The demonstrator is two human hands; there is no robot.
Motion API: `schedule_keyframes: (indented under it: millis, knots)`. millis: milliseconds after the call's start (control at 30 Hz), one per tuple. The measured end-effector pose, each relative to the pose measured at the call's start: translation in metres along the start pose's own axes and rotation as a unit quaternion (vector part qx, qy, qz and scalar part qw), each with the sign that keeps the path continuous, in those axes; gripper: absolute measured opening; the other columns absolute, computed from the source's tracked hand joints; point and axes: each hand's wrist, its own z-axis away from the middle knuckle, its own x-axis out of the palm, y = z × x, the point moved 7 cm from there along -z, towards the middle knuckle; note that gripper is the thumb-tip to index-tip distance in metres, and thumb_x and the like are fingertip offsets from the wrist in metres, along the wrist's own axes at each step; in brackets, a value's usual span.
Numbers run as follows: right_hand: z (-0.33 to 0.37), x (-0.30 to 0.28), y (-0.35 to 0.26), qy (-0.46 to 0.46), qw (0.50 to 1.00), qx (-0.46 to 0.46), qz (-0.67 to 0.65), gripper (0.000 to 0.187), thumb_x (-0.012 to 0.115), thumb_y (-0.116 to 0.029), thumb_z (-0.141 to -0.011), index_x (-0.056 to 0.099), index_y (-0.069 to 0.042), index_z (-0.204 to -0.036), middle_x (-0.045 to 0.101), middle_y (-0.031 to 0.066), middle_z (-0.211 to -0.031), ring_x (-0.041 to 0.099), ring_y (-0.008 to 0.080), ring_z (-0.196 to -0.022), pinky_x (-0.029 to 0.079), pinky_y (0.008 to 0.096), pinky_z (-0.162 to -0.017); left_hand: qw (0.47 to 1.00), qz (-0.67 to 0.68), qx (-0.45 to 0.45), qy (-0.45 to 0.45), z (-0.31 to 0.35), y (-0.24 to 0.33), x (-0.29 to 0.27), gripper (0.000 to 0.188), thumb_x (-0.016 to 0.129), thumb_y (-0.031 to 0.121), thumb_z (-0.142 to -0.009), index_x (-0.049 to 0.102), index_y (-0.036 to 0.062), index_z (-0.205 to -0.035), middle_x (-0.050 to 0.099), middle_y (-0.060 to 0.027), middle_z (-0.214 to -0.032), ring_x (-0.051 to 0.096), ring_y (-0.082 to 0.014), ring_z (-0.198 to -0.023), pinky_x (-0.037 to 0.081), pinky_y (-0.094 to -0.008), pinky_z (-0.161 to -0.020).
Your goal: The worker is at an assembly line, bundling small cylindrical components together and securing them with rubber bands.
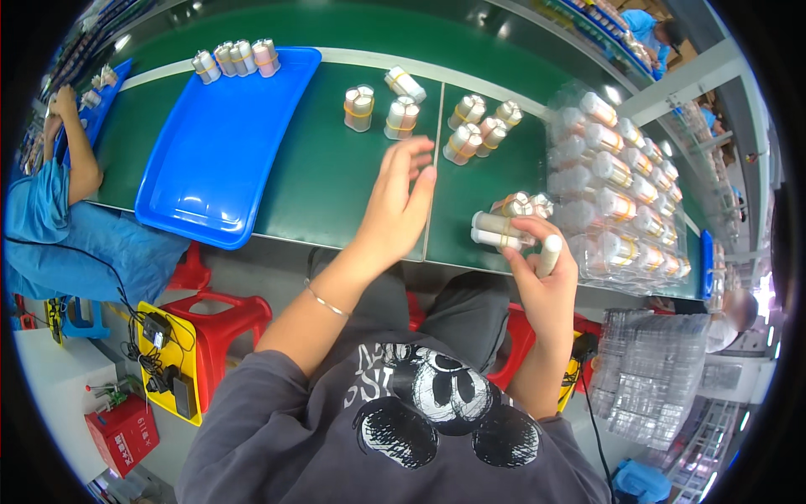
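My left hand hovers over the green work surface with its fingers apart and nothing in it. Its fingertips are close to a bundle of white and pinkish cylinders tied with a yellow rubber band. In the curled fingers of my right hand sits a single white cylinder. The index finger and thumb of that hand also touch the end of a banded bundle lying on its side. Just behind it stand more cylinders, partly hidden by the bundle and my fingers.
A blue tray lies to the left, several banded bundles at its far edge. More bundles stand mid-table. Clear plastic trays filled with bundles are stacked right. A co-worker's arm is at far left. Red stools stand below.
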Motion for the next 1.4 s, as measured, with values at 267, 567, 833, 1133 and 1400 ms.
schedule_keyframes:
  millis: [267,567,833,1133,1400]
  knots:
    - [-0.011,0.024,-0.005,0.006,0.969,-0.071,0.236,0.046,0.057,0.011,-0.075,0.064,-0.012,-0.114,0.052,0.0138,-0.128,0.059,0.0359,-0.108,0.051,0.0399,-0.088,0.950,-0.288,0.111,-0.047,-0.053,0.022,0.041,0.040,0.067,0.011,-0.083,0.050,0.0109,-0.120,0.045,-0.0163,-0.124,0.056,-0.0373,-0.103,0.046,-0.0426,-0.090]
    - [0.000,-0.014,-0.007,0.149,0.975,-0.165,-0.008,0.027,0.054,-0.002,-0.092,0.058,0.001,-0.119,0.053,0.0152,-0.128,0.061,0.0185,-0.096,0.049,0.0291,-0.081,0.981,-0.175,0.074,-0.027,-0.011,0.038,0.006,0.052,0.073,0.009,-0.078,0.049,0.0054,-0.124,0.061,-0.0132,-0.114,0.062,-0.0262,-0.102,0.051,-0.0374,-0.086]
    - [-0.001,-0.012,-0.008,0.172,0.878,-0.112,-0.432,0.023,0.044,-0.009,-0.097,0.047,-0.001,-0.118,0.053,0.0139,-0.095,0.036,0.0050,-0.041,0.029,0.0208,-0.035,0.977,-0.128,0.064,-0.157,0.034,0.026,0.027,0.044,0.076,0.010,-0.074,0.063,0.0053,-0.116,0.064,-0.0131,-0.109,0.062,-0.0288,-0.100,0.049,-0.0362,-0.087]
    - [-0.011,0.007,-0.019,0.063,0.877,-0.208,-0.428,0.024,0.050,-0.008,-0.094,0.046,-0.001,-0.117,0.052,0.0089,-0.072,0.034,0.0063,-0.042,0.030,0.0219,-0.039,0.940,-0.089,0.018,-0.328,0.035,0.019,0.035,0.050,0.066,0.007,-0.082,0.051,0.0088,-0.130,0.063,-0.0111,-0.116,0.060,-0.0298,-0.107,0.046,-0.0387,-0.092]
    - [-0.016,0.017,-0.019,-0.064,0.898,-0.194,-0.390,0.021,0.053,-0.004,-0.092,0.051,0.002,-0.111,0.054,0.0058,-0.069,0.043,0.0076,-0.052,0.035,0.0226,-0.047,0.928,-0.121,0.060,-0.346,0.035,0.022,0.036,0.050,0.065,0.012,-0.084,0.048,0.0089,-0.132,0.060,-0.0114,-0.121,0.058,-0.0304,-0.109,0.042,-0.0410,-0.094]
